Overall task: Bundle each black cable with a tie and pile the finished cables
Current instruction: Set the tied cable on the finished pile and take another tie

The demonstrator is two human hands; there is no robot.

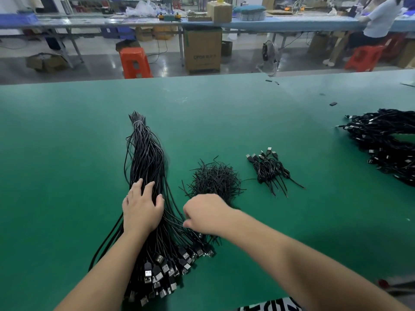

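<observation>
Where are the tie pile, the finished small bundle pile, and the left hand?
tie pile (214, 179), head view, centre of the heap
finished bundle pile (270, 168), head view, coiled middle
left hand (141, 209), head view, back of the hand

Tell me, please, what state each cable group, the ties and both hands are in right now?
Long cable bunch: uncoiled, banded at its far end, plugs towards the person.
Tie heap: loose, tangled.
Small bundled pile: a few coiled cables, lying together.
Large cable heap: at the right edge; ties not discernible.
Left hand: fingers spread flat, pressing the long bunch.
Right hand: fingers curled at a strand by the bunch's edge.
</observation>
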